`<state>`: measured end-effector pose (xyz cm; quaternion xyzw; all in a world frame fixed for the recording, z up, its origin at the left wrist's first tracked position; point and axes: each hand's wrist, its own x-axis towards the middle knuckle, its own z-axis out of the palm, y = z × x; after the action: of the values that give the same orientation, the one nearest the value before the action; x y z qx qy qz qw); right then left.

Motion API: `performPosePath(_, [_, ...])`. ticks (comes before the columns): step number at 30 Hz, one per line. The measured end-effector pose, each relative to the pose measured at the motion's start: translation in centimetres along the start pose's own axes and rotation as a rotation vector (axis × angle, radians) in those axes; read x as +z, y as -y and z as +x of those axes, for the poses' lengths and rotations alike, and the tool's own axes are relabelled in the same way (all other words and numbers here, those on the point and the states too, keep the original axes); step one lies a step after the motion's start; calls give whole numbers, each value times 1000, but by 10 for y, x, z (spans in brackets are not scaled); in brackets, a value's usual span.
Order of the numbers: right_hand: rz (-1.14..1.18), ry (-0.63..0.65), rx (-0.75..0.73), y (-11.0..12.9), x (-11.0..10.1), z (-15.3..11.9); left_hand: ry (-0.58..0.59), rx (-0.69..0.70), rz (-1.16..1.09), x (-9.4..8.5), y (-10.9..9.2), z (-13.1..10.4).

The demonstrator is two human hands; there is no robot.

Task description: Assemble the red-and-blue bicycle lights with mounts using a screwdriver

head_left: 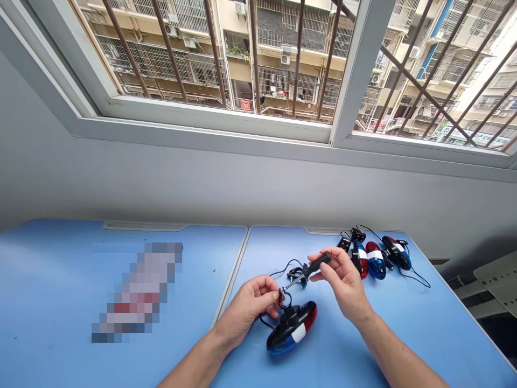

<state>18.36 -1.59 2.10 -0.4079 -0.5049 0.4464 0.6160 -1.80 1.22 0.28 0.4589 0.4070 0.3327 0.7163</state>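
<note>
My right hand point(341, 277) grips a screwdriver point(317, 265) by its black handle, the shaft slanting down to the left. Its tip meets the black ring clamp point(285, 299) of a bicycle siren light point(291, 327). My left hand point(256, 299) pinches that clamp at its upper end, thumb and forefinger pressed together. The light has a black body, a red and a blue lens and a white band; it hangs or rests just over the table, I cannot tell which. A cable runs from it behind my left fingers to a small black bracket point(298, 274).
More red-and-blue siren lights point(375, 260) with cables lie at the table's far right corner. A pixelated, blurred-out object point(139, 291) is on the left half. The blue folding table point(194, 334) has a seam down its middle. A barred window point(226, 116) is above the wall behind.
</note>
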Motion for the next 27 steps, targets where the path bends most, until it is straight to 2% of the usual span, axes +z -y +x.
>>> performPosePath(5, [-86,-39,-37,0,3,-2,12,3,7,0,0,0])
performPosePath(11, [-42,-47,27,1,3,0,1,-1,-21,1,-1,0])
performPosePath(21, [-22,-56,5,2,3,-1,44,-38,11,-4,3,1])
performPosePath(27, [-4,-73,-29,9,1,-1,97,18,55,-6,-8,-3])
